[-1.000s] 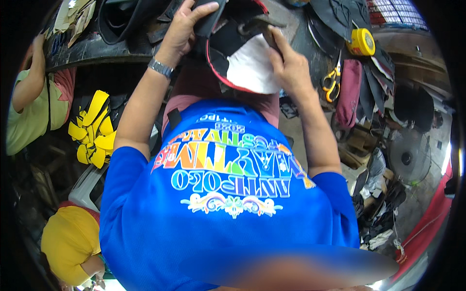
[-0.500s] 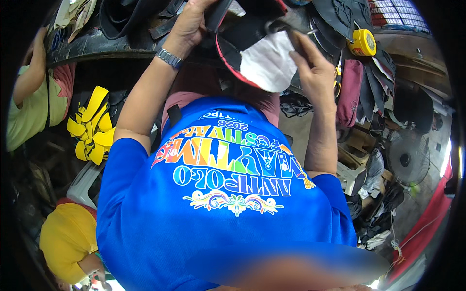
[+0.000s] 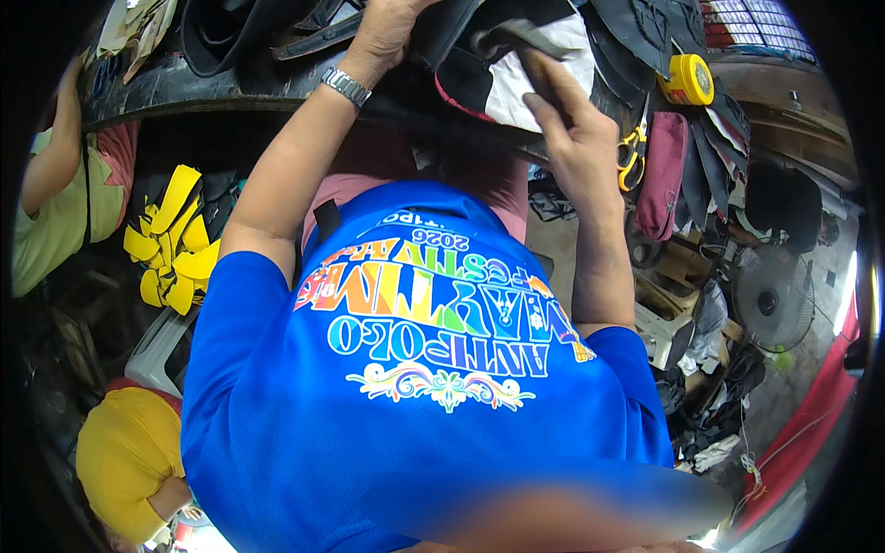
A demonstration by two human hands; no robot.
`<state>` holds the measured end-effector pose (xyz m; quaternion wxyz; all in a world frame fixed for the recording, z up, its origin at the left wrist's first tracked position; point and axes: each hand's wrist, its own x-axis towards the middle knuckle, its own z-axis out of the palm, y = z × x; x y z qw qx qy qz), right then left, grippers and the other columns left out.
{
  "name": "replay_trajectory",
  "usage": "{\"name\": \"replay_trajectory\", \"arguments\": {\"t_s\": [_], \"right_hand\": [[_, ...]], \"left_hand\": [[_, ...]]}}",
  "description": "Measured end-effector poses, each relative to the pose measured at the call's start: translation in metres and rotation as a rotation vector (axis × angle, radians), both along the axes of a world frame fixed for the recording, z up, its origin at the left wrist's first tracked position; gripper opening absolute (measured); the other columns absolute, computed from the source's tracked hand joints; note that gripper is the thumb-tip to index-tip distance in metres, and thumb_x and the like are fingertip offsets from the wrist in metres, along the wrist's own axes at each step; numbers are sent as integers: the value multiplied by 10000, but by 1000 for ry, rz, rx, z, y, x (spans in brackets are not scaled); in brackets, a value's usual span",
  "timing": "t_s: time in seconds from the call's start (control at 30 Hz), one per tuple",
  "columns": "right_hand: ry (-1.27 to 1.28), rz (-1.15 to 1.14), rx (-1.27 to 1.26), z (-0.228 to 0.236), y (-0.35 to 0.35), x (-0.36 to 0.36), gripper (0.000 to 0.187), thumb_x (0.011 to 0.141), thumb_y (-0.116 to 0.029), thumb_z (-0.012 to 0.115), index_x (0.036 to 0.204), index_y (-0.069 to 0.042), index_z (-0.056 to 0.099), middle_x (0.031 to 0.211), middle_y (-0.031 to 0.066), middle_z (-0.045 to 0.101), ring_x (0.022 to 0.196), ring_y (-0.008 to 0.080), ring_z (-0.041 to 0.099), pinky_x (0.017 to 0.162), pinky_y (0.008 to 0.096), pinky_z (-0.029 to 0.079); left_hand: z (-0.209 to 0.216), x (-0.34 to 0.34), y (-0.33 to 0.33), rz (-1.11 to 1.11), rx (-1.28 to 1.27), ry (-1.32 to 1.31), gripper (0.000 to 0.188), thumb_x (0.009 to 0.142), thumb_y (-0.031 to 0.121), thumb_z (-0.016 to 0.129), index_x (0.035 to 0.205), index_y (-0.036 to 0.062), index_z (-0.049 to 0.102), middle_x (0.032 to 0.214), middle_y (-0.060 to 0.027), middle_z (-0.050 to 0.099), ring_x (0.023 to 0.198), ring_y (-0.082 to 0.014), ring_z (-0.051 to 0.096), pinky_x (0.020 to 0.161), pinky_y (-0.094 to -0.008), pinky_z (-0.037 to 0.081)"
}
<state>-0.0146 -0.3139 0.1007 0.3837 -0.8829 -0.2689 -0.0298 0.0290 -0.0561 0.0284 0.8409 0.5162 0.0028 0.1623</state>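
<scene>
The left hand [image 3: 387, 28], a metal watch [image 3: 347, 88] on its wrist, gripped the black top edge of a cap piece [image 3: 516, 69] lying on the dark counter [image 3: 184, 92], its fingers closed on it at the frame's upper rim. The right hand [image 3: 576, 138] pressed on the piece's white lining, fingers nearly straight and close together. Yellow-handled scissors [image 3: 631, 152] and a yellow tape measure [image 3: 690, 81] lay just right of it.

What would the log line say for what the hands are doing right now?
left hand: grips black-and-red cap piece | right hand: fingers on its white lining | nearby: yellow tape measure, yellow-handled scissors
</scene>
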Motion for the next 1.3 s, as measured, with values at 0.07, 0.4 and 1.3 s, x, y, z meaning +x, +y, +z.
{"name": "replay_trajectory", "arguments": {"t_s": [0.07,0.4,1.3], "right_hand": [[-120,27,249,3,4,-2,380,917,-112,718,1289,-68,653,969,174,746,829,198,737,753,300,546],[-104,-45,104,3,2,-2,426,928,-204,686,1347,-168,620,1017,211,724,925,350,727,812,379,555],[-313,-411,114,-45,-52,5,452,892,-125,729,1338,-152,663,1014,128,735,845,210,696,796,339,531]], "left_hand": [[0,1,1,18,-19,-19,352,896,143,719,1212,81,577,1069,-13,598,994,-117,566,906,-262,462],[8,1,8,12,19,-6,371,894,162,709,1226,72,571,1089,-33,603,992,-134,586,905,-278,479],[41,-15,12,-168,-348,-121,414,898,135,703,1270,115,523,1126,-63,641,1015,-169,653,871,-307,551]]}}
